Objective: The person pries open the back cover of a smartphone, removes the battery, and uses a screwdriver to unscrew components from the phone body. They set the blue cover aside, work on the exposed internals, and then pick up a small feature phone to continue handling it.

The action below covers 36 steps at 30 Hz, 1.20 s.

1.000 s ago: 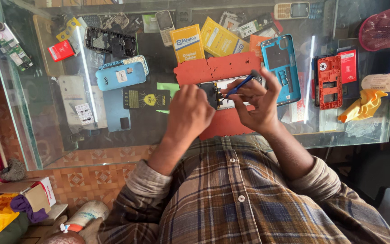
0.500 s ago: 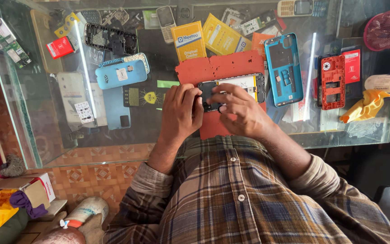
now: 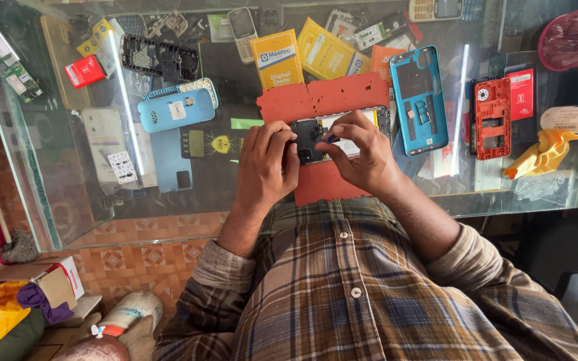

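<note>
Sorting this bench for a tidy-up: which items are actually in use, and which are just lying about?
In use:
left hand
right hand
opened black phone body
worn red rubber mat

Lying about:
light-blue phone back cover
red phone frame
yellow cloth
yellow cardboard packets

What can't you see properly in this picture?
- Head view: the opened phone is partly covered by the left hand and right hand.
- The tool tip under the right fingers is too small to tell.
- The red basket is cut off by the edge.
</note>
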Motion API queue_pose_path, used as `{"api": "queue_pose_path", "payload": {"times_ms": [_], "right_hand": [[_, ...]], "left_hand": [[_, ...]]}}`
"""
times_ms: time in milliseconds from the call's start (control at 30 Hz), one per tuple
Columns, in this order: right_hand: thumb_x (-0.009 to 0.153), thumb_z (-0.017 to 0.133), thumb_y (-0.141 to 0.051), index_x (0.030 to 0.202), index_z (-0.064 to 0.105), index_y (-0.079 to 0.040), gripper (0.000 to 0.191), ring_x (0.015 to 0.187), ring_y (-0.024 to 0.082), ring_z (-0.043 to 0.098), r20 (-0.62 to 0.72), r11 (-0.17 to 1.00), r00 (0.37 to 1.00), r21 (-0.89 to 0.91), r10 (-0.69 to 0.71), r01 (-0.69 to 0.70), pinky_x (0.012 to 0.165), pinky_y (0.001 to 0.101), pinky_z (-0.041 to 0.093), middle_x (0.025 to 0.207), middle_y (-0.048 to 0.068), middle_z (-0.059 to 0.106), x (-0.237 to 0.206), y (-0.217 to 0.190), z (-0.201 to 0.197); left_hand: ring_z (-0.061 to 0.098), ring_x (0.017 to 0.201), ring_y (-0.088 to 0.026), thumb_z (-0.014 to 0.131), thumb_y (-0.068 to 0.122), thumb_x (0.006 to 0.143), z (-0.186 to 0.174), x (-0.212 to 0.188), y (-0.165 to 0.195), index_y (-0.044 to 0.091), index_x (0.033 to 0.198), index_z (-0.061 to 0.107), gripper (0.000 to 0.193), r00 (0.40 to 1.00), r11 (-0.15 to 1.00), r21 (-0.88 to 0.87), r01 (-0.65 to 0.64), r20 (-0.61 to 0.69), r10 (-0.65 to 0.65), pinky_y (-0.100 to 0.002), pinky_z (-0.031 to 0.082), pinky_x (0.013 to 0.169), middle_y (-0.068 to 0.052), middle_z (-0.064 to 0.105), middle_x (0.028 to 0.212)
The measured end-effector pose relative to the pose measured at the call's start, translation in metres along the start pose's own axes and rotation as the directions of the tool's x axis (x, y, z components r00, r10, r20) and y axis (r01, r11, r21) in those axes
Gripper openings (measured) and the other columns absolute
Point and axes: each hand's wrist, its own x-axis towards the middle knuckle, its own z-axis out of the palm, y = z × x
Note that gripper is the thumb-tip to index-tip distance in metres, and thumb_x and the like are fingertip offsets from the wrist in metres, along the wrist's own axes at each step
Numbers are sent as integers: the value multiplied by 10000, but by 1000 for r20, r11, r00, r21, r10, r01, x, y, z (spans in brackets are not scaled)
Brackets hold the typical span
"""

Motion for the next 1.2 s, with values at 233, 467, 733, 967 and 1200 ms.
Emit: {"api": "queue_pose_path", "payload": {"times_ms": [233, 467, 733, 967, 1200], "right_hand": [[803, 842, 49, 1356, 373, -106, 741, 1032, 402, 628, -35, 968, 975, 115, -222, 224, 881, 523, 534, 1152, 248, 580, 1, 4, -1], [808, 625, 176, 1352, 355, -121, 676, 1087, 376, 652, 60, 951, 979, 255, -195, 174, 984, 585, 508, 1137, 163, 634, 4, 5, 0], [757, 524, 242, 1340, 351, -110, 703, 1102, 429, 664, 118, 930, 960, 301, -255, 210, 928, 565, 559, 1114, 190, 644, 3, -2, -3], [872, 693, 207, 1394, 337, -142, 722, 1071, 354, 683, 44, 980, 983, 93, -179, 174, 874, 475, 577, 1154, 174, 670, 4, -2, -4], [857, 811, 131, 1392, 394, -136, 729, 1042, 352, 702, 8, 994, 997, 79, -73, 72, 866, 448, 602, 1111, 163, 683, 2, -8, -5]], "left_hand": [[607, 1041, -296, 659, 15, 918, 0, -1, -1, 26, 1151, 649, 233, 1000, 1000, 8, -24, 19, 24, -418, 517, 921, -99, 628, 1266], [609, 1052, -285, 677, 30, 921, -2, -4, -6, 48, 1182, 681, 262, 999, 999, 7, -35, 21, 35, -405, 527, 936, -86, 634, 1344], [612, 1059, -284, 685, 24, 923, -1, -5, -6, 48, 1168, 690, 246, 999, 999, 17, -38, 7, 37, -409, 528, 937, -75, 636, 1344], [608, 1055, -283, 680, 24, 917, -1, -5, -2, 48, 1165, 689, 250, 999, 999, 16, -41, 1, 41, -409, 528, 919, -73, 638, 1339], [607, 1061, -289, 675, 44, 917, -8, -5, 4, 59, 1177, 681, 261, 999, 999, -5, -35, 8, 35, -414, 527, 936, -70, 635, 1337]]}}
